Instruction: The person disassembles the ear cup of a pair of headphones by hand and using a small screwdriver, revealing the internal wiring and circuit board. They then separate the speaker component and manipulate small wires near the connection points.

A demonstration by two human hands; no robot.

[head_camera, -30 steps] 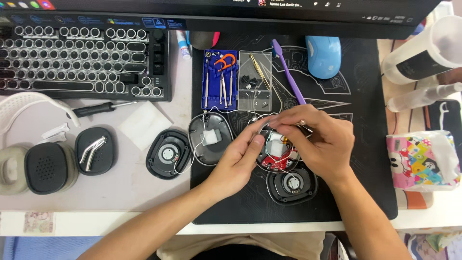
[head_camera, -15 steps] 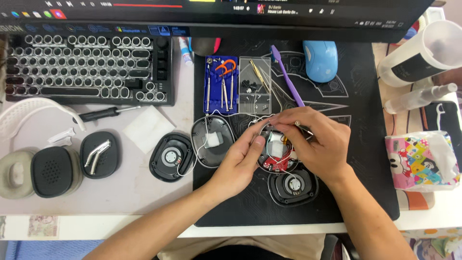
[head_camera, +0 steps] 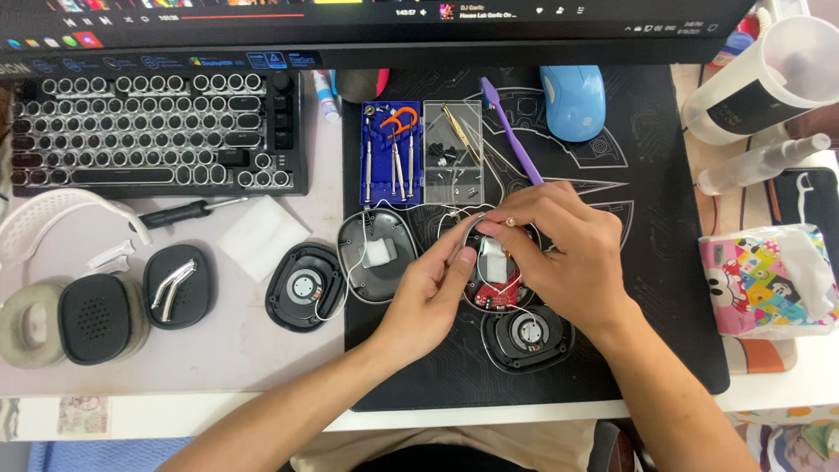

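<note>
- A black mat (head_camera: 664, 288) covers the desk's middle.
- My left hand (head_camera: 433, 293) pinches the earcup (head_camera: 489, 280) rim at mat centre.
- My right hand (head_camera: 564, 253) grips its top.

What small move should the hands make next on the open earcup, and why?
Probably keep the left hand steadying the open earcup while the right hand eases its fingertips in at the top edge. Both hands crowd the red circuit board, and thin wires run to the neighbouring shell, so a pull may strain them.
</note>
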